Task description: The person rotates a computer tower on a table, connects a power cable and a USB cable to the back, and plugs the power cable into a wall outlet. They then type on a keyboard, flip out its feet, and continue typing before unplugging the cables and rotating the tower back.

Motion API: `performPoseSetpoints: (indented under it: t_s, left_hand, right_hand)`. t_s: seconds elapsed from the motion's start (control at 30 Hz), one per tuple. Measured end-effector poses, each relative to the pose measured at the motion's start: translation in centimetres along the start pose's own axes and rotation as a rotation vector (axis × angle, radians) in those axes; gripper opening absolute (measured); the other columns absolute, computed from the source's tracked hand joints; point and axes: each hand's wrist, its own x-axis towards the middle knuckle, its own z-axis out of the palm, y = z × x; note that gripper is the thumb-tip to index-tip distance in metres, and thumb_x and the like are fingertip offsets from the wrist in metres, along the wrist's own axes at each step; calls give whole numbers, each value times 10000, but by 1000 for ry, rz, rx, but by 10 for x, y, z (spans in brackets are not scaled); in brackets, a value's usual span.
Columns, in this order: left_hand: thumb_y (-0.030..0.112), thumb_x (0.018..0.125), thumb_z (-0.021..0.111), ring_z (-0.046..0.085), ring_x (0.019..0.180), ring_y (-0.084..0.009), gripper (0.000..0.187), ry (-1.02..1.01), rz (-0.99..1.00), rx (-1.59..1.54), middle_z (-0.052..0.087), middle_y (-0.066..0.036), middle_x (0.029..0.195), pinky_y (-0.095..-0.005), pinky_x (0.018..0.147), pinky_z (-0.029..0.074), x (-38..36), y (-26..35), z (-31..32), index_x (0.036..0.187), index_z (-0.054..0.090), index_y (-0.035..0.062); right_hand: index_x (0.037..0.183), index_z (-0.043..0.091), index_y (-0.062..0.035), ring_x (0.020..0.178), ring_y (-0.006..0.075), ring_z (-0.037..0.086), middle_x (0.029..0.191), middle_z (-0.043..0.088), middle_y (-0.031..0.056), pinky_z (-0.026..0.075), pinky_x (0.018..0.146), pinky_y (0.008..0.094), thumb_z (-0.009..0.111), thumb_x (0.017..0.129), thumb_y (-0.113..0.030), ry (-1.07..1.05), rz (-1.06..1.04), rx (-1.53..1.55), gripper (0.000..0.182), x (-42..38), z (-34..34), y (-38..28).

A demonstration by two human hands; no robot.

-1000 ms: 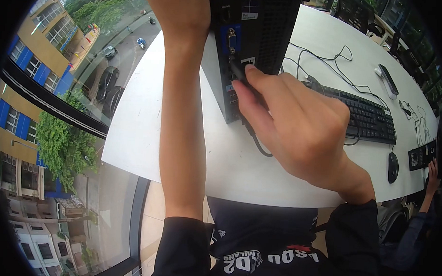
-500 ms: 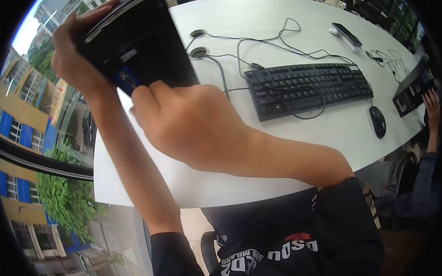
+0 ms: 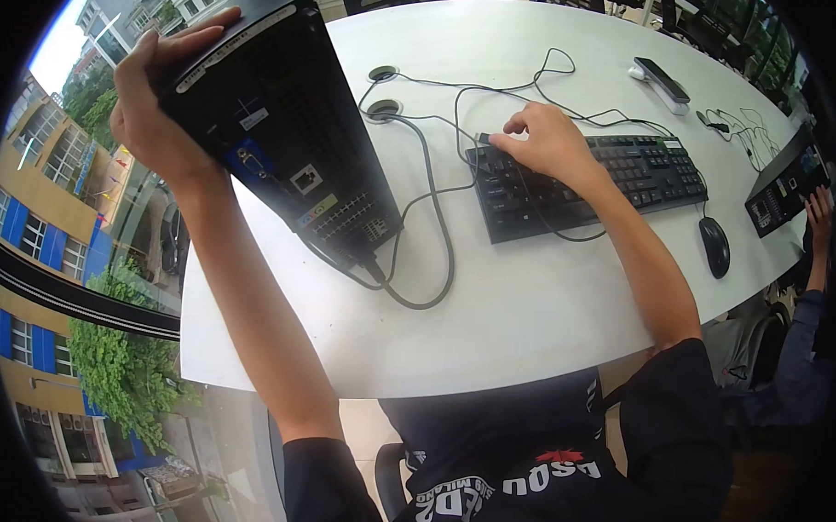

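I count one black computer case (image 3: 285,118) on the white table (image 3: 527,311), tipped over with its rear panel of ports facing me. My left hand (image 3: 157,95) is wrapped around its top far edge, fingers curled over the corner, gripping it and holding it at a tilt. One grey cable (image 3: 428,234) is plugged into the low end of the rear panel and loops across the table toward two round cable openings (image 3: 384,108) (one just beyond the other, near the case).

My right hand (image 3: 546,141) rests on the upper left corner of the single black keyboard (image 3: 587,179), fingers bent down onto the keys or the cable end there; I cannot tell whether it pinches anything, as the fingertips are hidden from this angle. Thin black wires (image 3: 535,76) trail from the keyboard's far side across the table.

One black mouse (image 3: 714,246) lies just right of the keyboard. One flat handset-like device (image 3: 660,81) sits further off. A second, smaller black case (image 3: 787,182) lies at the right edge, with another person's hand (image 3: 819,206) touching it. So two computer cases in all, one keyboard, one mouse.
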Motion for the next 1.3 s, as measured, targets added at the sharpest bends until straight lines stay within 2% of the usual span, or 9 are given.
performPoseSetpoints:
  t_s: [0.13, 0.23, 0.43, 0.57, 0.67, 0.8, 1.0, 1.13, 1.3]
  left_hand:
    - [303, 1016, 474, 779, 851, -272, 527, 25, -9, -6, 784, -284, 991, -314, 863, 625, -1, 1, 4, 881, 756, -122]
    - [299, 1015, 473, 778, 863, -277, 526, 12, -5, 0, 782, -289, 1000, -320, 873, 624, 1, 1, 2, 880, 756, -123]
    - [316, 1000, 479, 771, 945, -319, 530, -29, -36, -11, 764, -323, 1066, -347, 930, 614, 5, -4, -10, 914, 749, -132]
    - [328, 991, 484, 771, 949, -316, 545, -18, -40, 35, 761, -326, 1094, -346, 934, 614, 4, -3, -8, 940, 748, -146]
    - [331, 1001, 483, 759, 886, -307, 551, -6, 25, 32, 765, -307, 1032, -345, 898, 605, 0, 0, -3, 908, 742, -146]
    - [349, 1022, 531, 731, 703, -256, 542, -16, 197, 15, 776, -253, 848, -330, 778, 587, -5, -3, 1, 788, 740, -93]
    - [361, 1028, 521, 739, 716, -250, 555, 102, -8, 51, 779, -251, 856, -334, 775, 593, -8, 13, 11, 789, 740, -89]
    - [370, 1028, 511, 747, 726, -260, 566, 38, 243, 138, 778, -256, 857, -335, 778, 599, -13, 6, 13, 794, 739, -92]
    - [372, 1021, 509, 748, 721, -268, 563, -18, 252, 90, 776, -261, 857, -335, 773, 601, -12, 4, 6, 804, 737, -94]
  right_hand:
    - [1016, 825, -12, 827, 284, 752, 892, 792, 178, 592, 806, 399, 760, 900, -298, -45, -87, 164, 316, 14, 12, 20]
    - [1024, 821, -11, 786, 213, 731, 863, 787, 124, 587, 776, 368, 760, 934, -290, -27, -167, 415, 299, 12, -19, 18]
    - [1083, 775, 16, 769, 151, 712, 881, 760, 95, 599, 746, 301, 737, 1004, -193, -174, -437, 758, 227, -11, -76, -11]
    - [1032, 799, 17, 768, 111, 693, 829, 752, 75, 565, 722, 218, 777, 970, -149, -299, -466, 979, 179, -35, -82, -42]
    - [993, 798, 22, 734, 112, 700, 806, 756, 72, 558, 681, 217, 793, 955, -141, -314, -549, 882, 168, -46, -88, -62]
    - [871, 782, 24, 626, 93, 675, 753, 744, 74, 503, 560, 218, 834, 866, -61, -85, -666, 676, 100, -78, -82, -117]
    - [795, 770, -23, 479, 95, 611, 580, 676, 31, 433, 473, 224, 857, 799, -110, 326, -669, 435, 123, -88, -46, -170]
    - [747, 735, -34, 449, 118, 598, 559, 656, 25, 430, 459, 235, 856, 785, -110, 408, -661, 307, 148, -84, -42, -179]
    - [740, 717, -40, 448, 173, 611, 545, 638, 41, 460, 473, 285, 851, 791, -114, 437, -671, 183, 161, -90, -44, -185]
